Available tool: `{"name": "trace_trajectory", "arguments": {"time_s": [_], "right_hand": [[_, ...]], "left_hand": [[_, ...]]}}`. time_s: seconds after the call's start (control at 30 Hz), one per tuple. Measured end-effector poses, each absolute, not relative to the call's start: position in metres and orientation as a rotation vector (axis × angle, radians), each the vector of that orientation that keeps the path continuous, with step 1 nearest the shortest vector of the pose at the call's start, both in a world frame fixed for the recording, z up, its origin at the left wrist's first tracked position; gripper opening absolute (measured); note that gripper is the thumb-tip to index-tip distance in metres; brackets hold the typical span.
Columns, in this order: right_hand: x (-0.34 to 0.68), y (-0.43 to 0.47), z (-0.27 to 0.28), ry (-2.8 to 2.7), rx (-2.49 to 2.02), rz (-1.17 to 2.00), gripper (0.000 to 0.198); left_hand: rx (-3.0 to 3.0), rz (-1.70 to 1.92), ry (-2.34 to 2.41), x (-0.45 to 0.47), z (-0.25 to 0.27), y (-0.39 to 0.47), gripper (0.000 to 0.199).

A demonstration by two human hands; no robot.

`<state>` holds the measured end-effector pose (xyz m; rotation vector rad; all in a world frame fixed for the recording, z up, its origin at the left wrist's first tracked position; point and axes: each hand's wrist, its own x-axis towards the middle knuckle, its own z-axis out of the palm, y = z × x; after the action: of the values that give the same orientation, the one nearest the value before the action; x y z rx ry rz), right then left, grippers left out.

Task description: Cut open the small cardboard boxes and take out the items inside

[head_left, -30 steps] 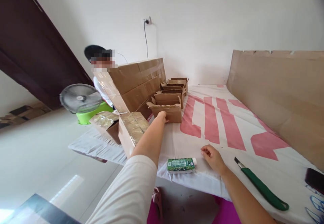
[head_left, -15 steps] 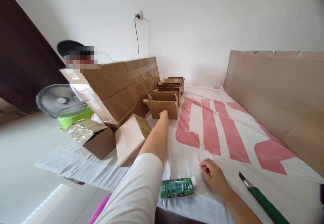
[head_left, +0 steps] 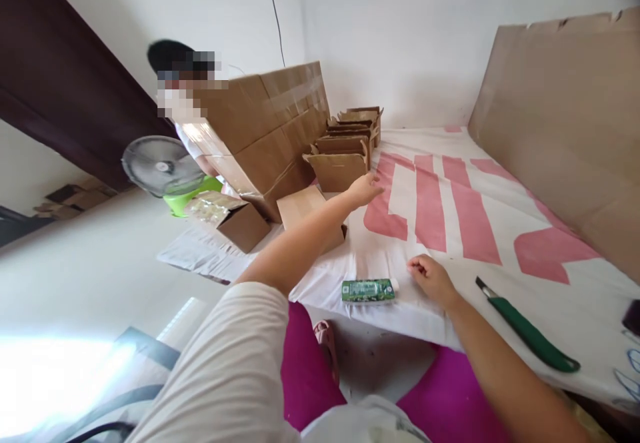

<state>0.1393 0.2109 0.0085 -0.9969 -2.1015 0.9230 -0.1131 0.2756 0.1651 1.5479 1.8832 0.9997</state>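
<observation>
My left hand (head_left: 366,190) is stretched across the table, fingers apart and holding nothing. It hovers by the front open cardboard box (head_left: 340,173) of a row along a big carton stack. Under my left forearm lies another cardboard box (head_left: 303,206), partly hidden by the arm. My right hand (head_left: 433,280) rests on the white cloth with its fingers curled in, and no object shows in them. To its left lies a green drink carton (head_left: 369,290) with a white cap. A green-handled cutter knife (head_left: 533,333) lies to its right, blade exposed.
The carton stack (head_left: 265,129) stands at the left, a person in a dark cap behind it. A taped box (head_left: 230,219) sits at the table's left edge. Beyond are a fan (head_left: 163,166) and a green tub (head_left: 185,199). A large cardboard sheet (head_left: 565,123) leans at the right.
My left hand has come away from the front open box, moving right with its fingers spreading. The box beneath my forearm sits turned differently. My view has tilted down; my right hand stays curled on the cloth.
</observation>
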Motion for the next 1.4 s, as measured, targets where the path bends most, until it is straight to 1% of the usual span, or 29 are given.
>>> {"name": "trace_trajectory", "arguments": {"time_s": [0.13,0.2,0.3,0.33,0.43,0.47,0.53,0.6,0.63,0.7,0.77,0.87,1.0,1.1,1.2,1.3,1.4], "right_hand": [[0.14,0.211,0.007,-2.069,-0.998,0.958,0.02],[0.14,0.212,0.007,-2.057,-0.994,0.963,0.021],[0.139,0.212,0.008,-2.057,-0.981,0.938,0.024],[0.139,0.213,0.009,-2.059,-0.973,0.931,0.025],[0.139,0.209,0.013,-2.076,-0.926,0.949,0.033],[0.139,0.205,0.014,-2.093,-0.892,0.975,0.036],[0.139,0.194,0.015,-2.184,-0.773,1.033,0.046],[0.136,0.184,0.015,-2.32,-0.648,1.038,0.067],[0.133,0.181,0.015,-2.367,-0.617,1.022,0.072],[0.127,0.185,0.019,-2.344,-0.668,1.004,0.065],[0.122,0.208,0.03,-2.195,-0.807,1.031,0.058],[0.12,0.269,0.058,-2.028,-0.96,1.032,0.061],[0.125,0.346,0.089,-1.952,-1.068,0.959,0.051],[0.125,0.375,0.092,-1.935,-1.155,0.913,0.047],[0.12,0.383,0.081,-1.937,-1.194,0.876,0.047],[0.106,0.379,0.065,-1.961,-1.186,0.843,0.044],[0.077,0.374,0.05,-2.002,-1.123,0.842,0.039]], "left_hand": [[1.67,0.85,1.788,-0.114,0.154,0.19,0.033],[1.815,0.705,1.711,-0.119,0.14,0.147,0.039],[1.913,0.629,1.723,-0.125,0.114,0.097,0.046],[1.94,0.601,1.712,-0.126,0.105,0.085,0.052],[1.995,0.493,1.655,-0.121,0.081,0.06,0.083],[2.003,0.475,1.665,-0.117,0.075,0.055,0.086],[1.992,0.501,1.738,-0.109,0.063,0.051,0.076],[1.989,0.546,1.783,-0.101,0.058,0.055,0.064],[1.999,0.564,1.787,-0.097,0.058,0.062,0.06],[2.029,0.607,1.79,-0.091,0.063,0.085,0.056],[2.05,0.675,1.824,-0.087,0.075,0.121,0.053],[2.065,0.756,1.869,-0.079,0.101,0.194,0.056],[2.072,0.756,1.893,-0.069,0.129,0.285,0.059],[2.051,0.721,1.911,-0.065,0.135,0.322,0.052],[2.01,0.737,1.951,-0.064,0.128,0.327,0.048],[1.933,0.809,2.045,-0.062,0.112,0.301,0.057],[1.872,0.945,2.159,-0.059,0.09,0.248,0.065]]}}
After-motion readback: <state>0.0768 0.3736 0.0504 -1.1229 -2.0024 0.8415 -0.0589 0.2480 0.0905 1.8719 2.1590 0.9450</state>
